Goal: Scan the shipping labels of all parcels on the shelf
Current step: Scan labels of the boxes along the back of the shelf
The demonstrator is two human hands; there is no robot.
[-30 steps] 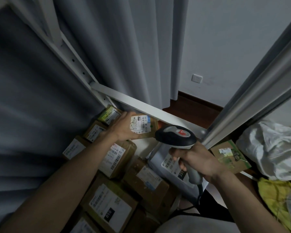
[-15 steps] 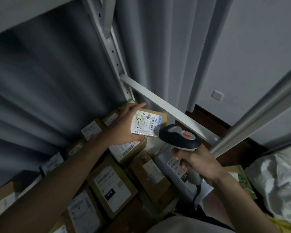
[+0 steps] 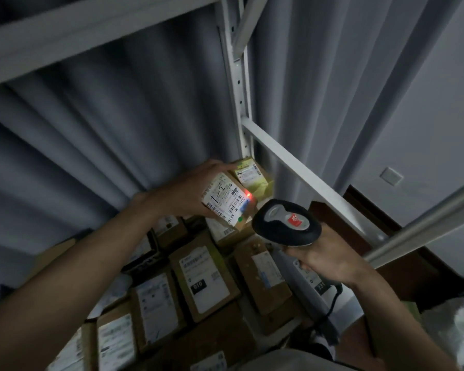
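dim shelf (image 3: 300,167); red-lit white label (image 3: 227,200) on parcel (image 3: 248,210)

small cardboard parcel (image 3: 229,200) tilted, white label w/ red dot

"A21B" on held parcel's label (image 3: 227,200)

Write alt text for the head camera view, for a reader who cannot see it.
A person's left hand holds up a small parcel while the right hand aims a handheld barcode scanner at its shipping label, where a red light shows. Below, labelled cardboard parcels cover a metal shelf.
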